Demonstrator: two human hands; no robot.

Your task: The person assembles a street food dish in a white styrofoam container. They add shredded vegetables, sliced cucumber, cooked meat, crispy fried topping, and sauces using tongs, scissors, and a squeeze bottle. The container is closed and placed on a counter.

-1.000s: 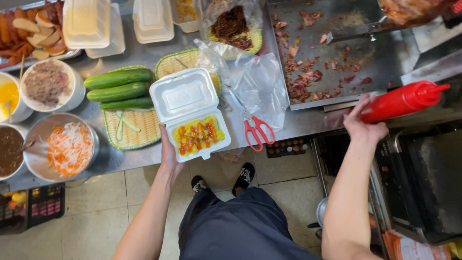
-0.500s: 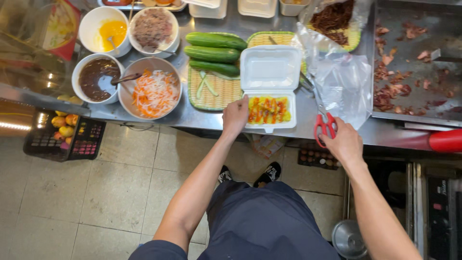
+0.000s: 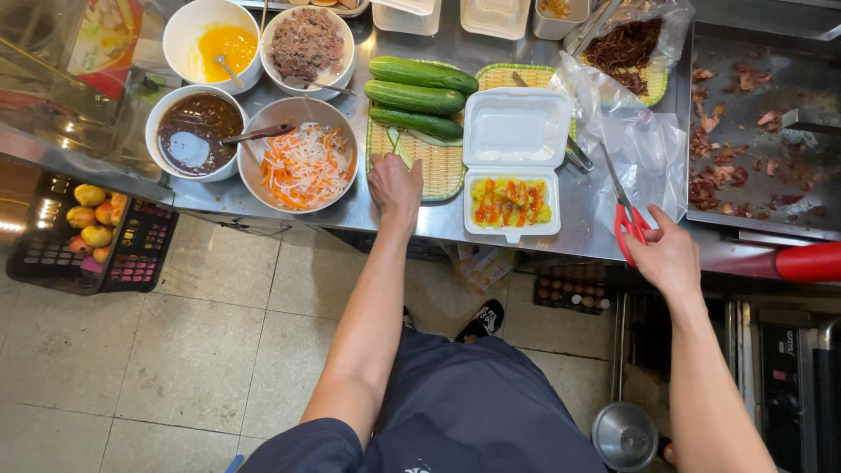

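Both hands work the counter's near edge: left hand rests open-fingered on the woven tray, right hand grips red scissors.

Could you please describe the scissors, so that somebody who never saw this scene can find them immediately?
Start at the steel counter and find the open white foam box with yellow food near its middle. Just right of the box, beside a clear plastic bag, lie the scissors, blades pointing away from the person, with the right hand at the handles. The bright red handles set them apart from everything around.

Left hand reaches forward, palm down; right hand extended, fingers curled
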